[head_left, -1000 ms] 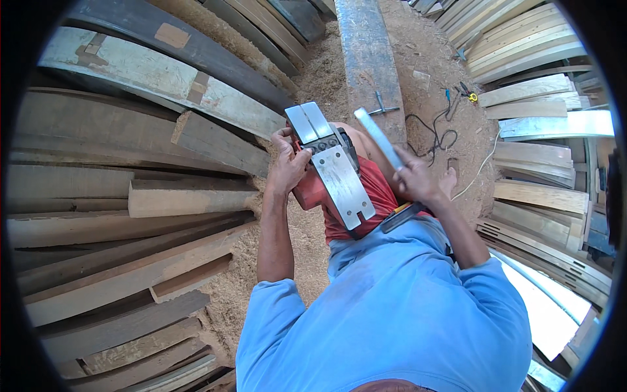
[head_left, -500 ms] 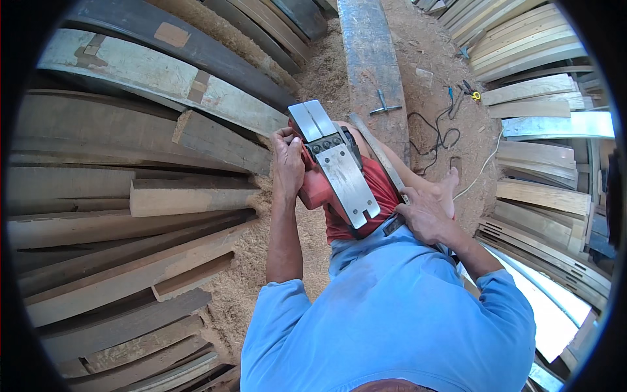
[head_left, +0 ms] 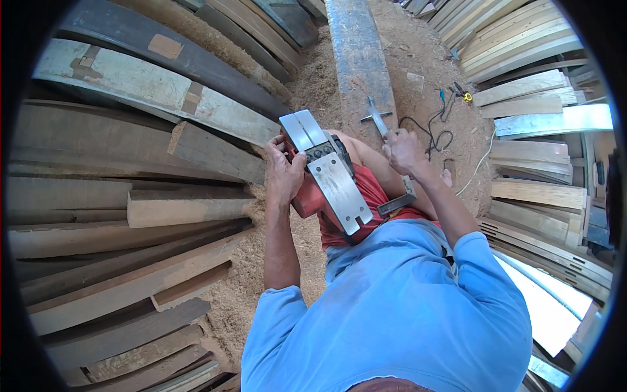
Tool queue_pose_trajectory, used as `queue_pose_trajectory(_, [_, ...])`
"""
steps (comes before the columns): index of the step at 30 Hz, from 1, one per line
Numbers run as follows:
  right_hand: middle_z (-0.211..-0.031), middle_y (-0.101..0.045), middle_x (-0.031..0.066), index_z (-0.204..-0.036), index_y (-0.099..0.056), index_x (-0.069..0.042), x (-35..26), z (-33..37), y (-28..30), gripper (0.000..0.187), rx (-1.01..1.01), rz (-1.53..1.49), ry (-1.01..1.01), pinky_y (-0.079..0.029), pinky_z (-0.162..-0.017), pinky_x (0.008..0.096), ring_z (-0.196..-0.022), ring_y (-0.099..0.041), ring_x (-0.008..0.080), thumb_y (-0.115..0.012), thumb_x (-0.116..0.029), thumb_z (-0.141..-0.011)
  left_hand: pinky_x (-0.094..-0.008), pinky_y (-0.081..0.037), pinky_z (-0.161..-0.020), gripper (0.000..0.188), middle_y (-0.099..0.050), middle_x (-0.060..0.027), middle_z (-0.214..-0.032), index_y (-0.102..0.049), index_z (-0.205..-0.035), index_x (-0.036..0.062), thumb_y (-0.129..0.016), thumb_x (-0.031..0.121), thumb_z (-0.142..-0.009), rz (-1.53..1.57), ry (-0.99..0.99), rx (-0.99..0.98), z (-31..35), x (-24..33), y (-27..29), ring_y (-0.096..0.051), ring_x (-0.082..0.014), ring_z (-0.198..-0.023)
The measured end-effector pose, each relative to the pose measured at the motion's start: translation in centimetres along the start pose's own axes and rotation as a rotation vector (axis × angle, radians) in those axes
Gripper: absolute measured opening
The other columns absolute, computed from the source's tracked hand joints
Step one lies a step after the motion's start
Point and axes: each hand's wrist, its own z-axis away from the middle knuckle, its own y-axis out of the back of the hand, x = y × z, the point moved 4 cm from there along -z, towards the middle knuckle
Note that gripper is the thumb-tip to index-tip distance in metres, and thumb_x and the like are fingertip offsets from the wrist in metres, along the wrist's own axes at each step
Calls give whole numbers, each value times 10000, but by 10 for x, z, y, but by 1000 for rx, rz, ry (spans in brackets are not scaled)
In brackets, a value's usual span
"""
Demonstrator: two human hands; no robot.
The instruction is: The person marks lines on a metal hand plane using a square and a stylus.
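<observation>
An upside-down red electric hand planer [head_left: 339,189] rests across my lap, its two metal sole plates facing up. My left hand [head_left: 285,171] grips the far left end, thumb near the gap between the plates. My right hand [head_left: 403,151] closes around the metal blade of a try square [head_left: 396,204], whose dark stock lies by my thigh, right of the planer. The blade's far end pokes out beyond my fingers, near a T-handle wrench [head_left: 367,119] on the plank. The underside of the planer is hidden.
A long worn plank [head_left: 358,55] runs away from me. A black cord [head_left: 434,140] and a yellow-handled tool [head_left: 466,97] lie on the sawdust floor to its right. Timber stacks [head_left: 85,144] crowd the left, with more boards [head_left: 522,39] on the right.
My right hand has moved forward along the square's blade, away from the stock. The square's stock now sits farther forward. My left hand keeps its hold on the planer.
</observation>
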Motion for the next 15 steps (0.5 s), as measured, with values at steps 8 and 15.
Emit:
queue_pose_trajectory(8, [-1271, -603, 284, -1449, -506, -85, 62, 38, -83, 540, 213, -486, -166, -475, -1012, 524, -1197, -589, 457, -633, -122, -926, -427, -485, -1050, 608, -543, -250, -1309, -285, -1417, -63, -604, 105, -926, -42, -8, -33, 1, 15, 0, -586, -302, -1208])
queue_pose_trajectory(15, [-1208, -654, 296, -1394, -542, -9, 44, 17, -60, 500, 179, -563, -93, -477, -1021, 509, -1146, -634, 451, -629, -105, -912, -427, -486, -1044, 586, -528, -250, -1330, -302, -1406, -57, -598, 120, -933, -65, 1, -62, 1, 20, -1, -577, -301, -1214])
